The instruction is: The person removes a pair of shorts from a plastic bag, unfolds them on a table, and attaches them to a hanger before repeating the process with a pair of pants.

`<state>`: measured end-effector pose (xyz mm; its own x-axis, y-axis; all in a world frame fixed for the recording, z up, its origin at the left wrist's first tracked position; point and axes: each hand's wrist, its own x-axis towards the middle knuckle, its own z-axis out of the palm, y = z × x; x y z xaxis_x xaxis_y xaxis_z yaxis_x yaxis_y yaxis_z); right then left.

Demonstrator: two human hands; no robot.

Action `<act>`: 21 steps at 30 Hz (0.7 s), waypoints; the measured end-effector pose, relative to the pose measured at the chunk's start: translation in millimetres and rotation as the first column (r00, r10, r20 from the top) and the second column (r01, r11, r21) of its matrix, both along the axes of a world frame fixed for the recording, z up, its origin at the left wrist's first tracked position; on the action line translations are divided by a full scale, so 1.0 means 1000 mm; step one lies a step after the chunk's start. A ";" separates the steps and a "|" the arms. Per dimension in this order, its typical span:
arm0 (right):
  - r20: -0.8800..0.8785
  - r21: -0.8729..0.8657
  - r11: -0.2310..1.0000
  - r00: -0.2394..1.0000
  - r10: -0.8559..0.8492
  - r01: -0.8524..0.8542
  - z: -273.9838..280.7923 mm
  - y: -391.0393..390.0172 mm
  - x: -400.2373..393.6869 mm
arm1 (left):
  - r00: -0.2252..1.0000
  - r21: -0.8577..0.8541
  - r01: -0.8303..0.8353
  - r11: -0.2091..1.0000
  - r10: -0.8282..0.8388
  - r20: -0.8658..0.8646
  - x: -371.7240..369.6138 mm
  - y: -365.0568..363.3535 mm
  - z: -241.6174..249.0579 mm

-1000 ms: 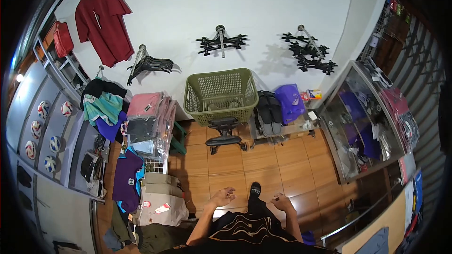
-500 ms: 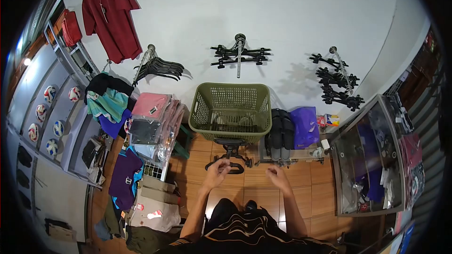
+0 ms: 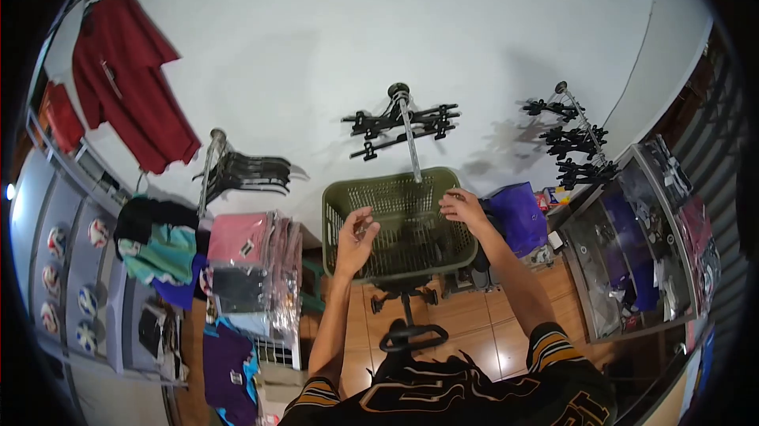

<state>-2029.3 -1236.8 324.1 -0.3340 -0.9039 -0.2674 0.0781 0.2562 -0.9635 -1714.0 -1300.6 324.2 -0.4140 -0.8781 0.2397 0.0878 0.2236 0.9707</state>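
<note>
An olive-green plastic basket point(image 3: 399, 274) with slotted walls stands in front of me, nothing visible inside it. My left hand point(image 3: 357, 240) is raised over its left part, fingers loosely curled and apart, holding nothing. Across from it, my right hand point(image 3: 465, 209) overlaps the basket's right side in this view, its fingers bent and spread with nothing in them. Below the basket, a black loop handle point(image 3: 413, 337) sticks out toward me from a wheeled frame. Above the basket, black clip hangers point(image 3: 379, 122) hang on a metal wall arm point(image 3: 411, 145).
Left of the basket are stacked bagged garments point(image 3: 241, 240) and black hangers point(image 3: 251, 173) on a wall arm. A maroon shirt point(image 3: 130, 82) hangs higher up. To the right are a purple bag point(image 3: 518, 216), more clip hangers point(image 3: 575, 141) and a glass cabinet point(image 3: 632, 244).
Both hands have risen and reached forward from below the basket to over it. The view has shifted, and the basket and its handle sit lower and nearer.
</note>
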 end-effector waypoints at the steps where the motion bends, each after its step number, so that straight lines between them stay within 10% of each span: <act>1: 0.062 -0.018 0.998 0.997 -0.052 0.053 -0.003 -0.022 -0.003 | 1.000 -0.026 -0.016 1.000 0.016 -0.007 0.000 -0.024 0.002; 7: 0.606 -0.097 0.963 0.782 -0.145 0.253 -0.031 -0.152 -0.026 | 0.976 -0.083 -0.183 0.980 0.191 0.105 -0.024 -0.142 0.004; 21: 0.708 -0.160 0.867 0.667 -0.231 0.471 -0.007 -0.184 -0.016 | 0.991 -0.311 -0.069 0.948 0.100 0.085 -0.079 -0.208 -0.006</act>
<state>-2045.0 -1420.4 316.6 -0.4943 -0.8245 -0.2753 0.7288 -0.2205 -0.6482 -1793.2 -1508.5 318.3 -0.3764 -0.8014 0.4648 -0.0369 0.5143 0.8568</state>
